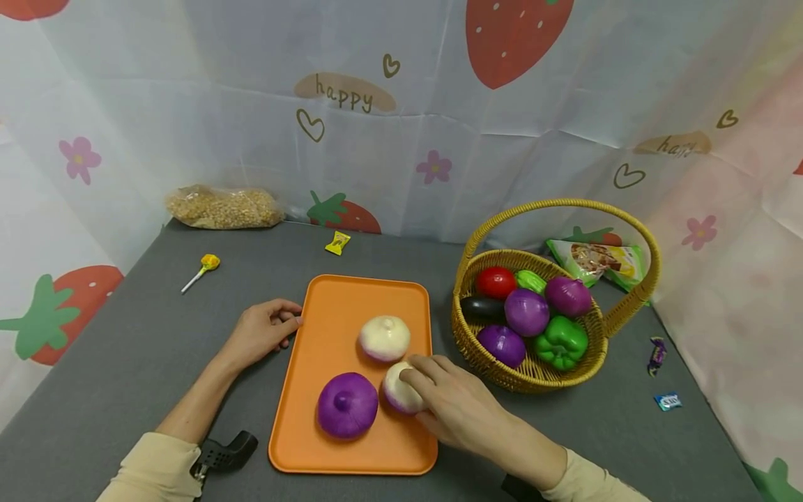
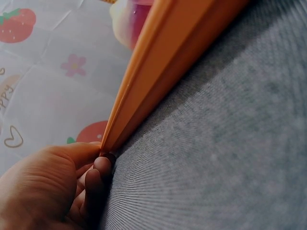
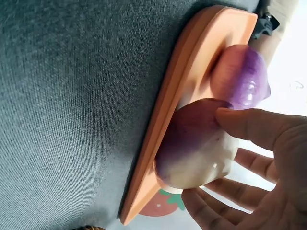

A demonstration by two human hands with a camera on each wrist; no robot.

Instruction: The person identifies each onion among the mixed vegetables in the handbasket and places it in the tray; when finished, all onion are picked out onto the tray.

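An orange tray (image 1: pixel 351 300) lies on the grey table with three toy vegetables on it. My left hand (image 1: pixel 262 333) pinches the tray's left rim, with the thumb at the edge in the left wrist view. My right hand (image 1: pixel 458 404) holds a white-and-purple turnip (image 3: pixel 196 148) near the tray's right side, the thumb on one side and fingertips on the other. Just beyond it sits a similar turnip (image 1: pixel 385 337). To the left of the held one is a purple onion (image 1: pixel 347 406), its knob facing up.
At the right stands a yellow wicker basket (image 1: pixel 467 348) with a tall handle, holding purple onions, a green pepper (image 1: pixel 561 343), an eggplant and a tomato. A snack bag (image 1: pixel 592 259) lies behind it. Lollipop (image 1: pixel 209 263), yellow candy (image 1: pixel 337 242) and a bag of kernels (image 1: pixel 224 207) lie at the back left.
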